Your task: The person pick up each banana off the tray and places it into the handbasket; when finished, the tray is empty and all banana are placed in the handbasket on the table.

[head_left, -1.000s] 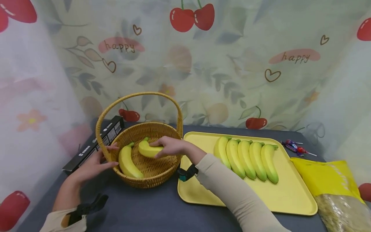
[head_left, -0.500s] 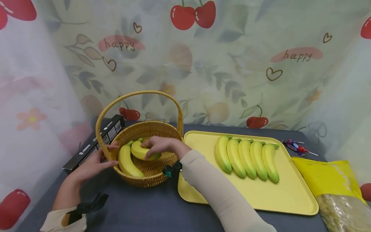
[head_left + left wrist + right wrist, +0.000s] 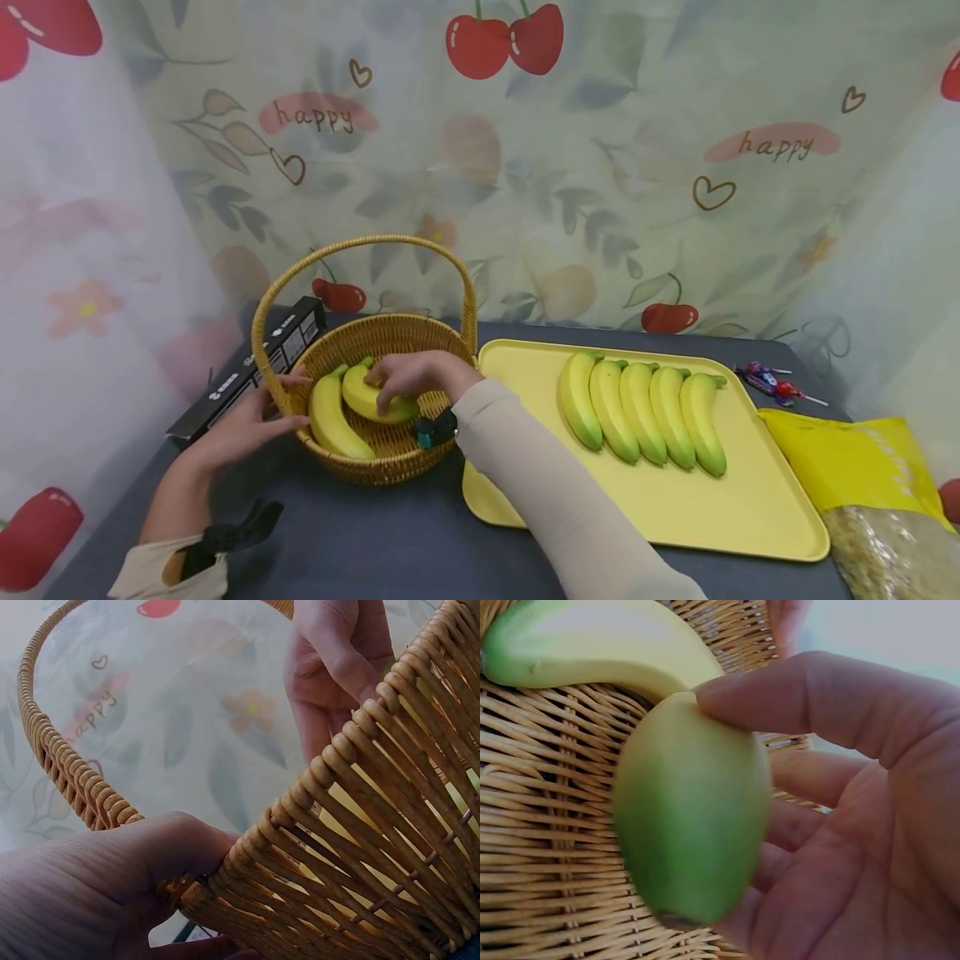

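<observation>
In the head view a wicker basket [image 3: 382, 472] with a tall arched handle stands at the left. My left hand [image 3: 243, 429] holds its left rim by the handle's foot; the left wrist view shows the thumb [image 3: 187, 844] against the woven rim. One yellow banana [image 3: 335, 421] lies along the basket's left inside. Beside it my right hand [image 3: 416, 375] grips a second banana [image 3: 358, 397], low in the basket. From the right wrist, that banana's green tip [image 3: 694, 847] points toward the camera, thumb on one side and fingers on the other.
A yellow tray [image 3: 750, 512] right of the basket bears several bananas [image 3: 637, 412] in a row. Wrapped lollipops [image 3: 772, 383] and a yellow bag [image 3: 862, 467] lie at the right. A long black box [image 3: 232, 387] sits behind my left hand.
My right hand has moved left and lower into the basket, bringing its banana alongside the first one. The left hand has stayed at the rim.
</observation>
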Action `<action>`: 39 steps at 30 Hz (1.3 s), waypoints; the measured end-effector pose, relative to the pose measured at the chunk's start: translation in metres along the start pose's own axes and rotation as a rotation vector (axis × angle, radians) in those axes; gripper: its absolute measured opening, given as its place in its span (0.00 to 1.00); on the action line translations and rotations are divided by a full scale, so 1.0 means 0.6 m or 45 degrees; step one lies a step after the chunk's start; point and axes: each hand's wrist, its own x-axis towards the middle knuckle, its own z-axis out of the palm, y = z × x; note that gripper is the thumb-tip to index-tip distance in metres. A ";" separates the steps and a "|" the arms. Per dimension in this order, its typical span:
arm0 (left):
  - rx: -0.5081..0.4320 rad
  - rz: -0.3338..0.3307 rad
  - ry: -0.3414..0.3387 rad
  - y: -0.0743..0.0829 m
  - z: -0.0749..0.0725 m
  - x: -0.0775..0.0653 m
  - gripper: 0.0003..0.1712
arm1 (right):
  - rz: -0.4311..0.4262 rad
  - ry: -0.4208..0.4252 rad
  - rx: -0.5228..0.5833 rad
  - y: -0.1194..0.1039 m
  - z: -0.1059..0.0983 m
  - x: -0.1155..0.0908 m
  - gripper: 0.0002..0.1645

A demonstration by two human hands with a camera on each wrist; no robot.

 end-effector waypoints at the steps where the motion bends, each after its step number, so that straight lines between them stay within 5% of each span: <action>1: -0.004 -0.002 -0.001 0.000 0.000 0.001 0.33 | 0.023 -0.007 0.031 0.000 0.002 0.000 0.40; 10: 0.009 -0.015 0.000 -0.001 0.000 0.001 0.34 | 0.077 -0.043 0.207 0.007 0.023 0.011 0.41; 12: 0.012 -0.016 0.003 -0.001 -0.001 0.000 0.34 | 0.029 -0.024 0.171 0.011 0.023 0.014 0.31; 15: 0.004 -0.021 -0.001 0.000 0.000 0.000 0.34 | -0.042 0.004 0.123 0.015 0.023 0.015 0.03; 19: -0.015 -0.038 -0.006 0.000 0.000 0.000 0.34 | -0.080 0.040 0.100 0.019 0.024 0.014 0.23; 27: -0.019 -0.042 -0.002 0.001 0.002 0.001 0.34 | -0.077 0.090 -0.002 0.017 0.028 0.014 0.25; 39: -0.005 -0.044 0.006 0.003 0.003 0.000 0.34 | -0.038 0.011 0.054 0.011 0.029 0.006 0.26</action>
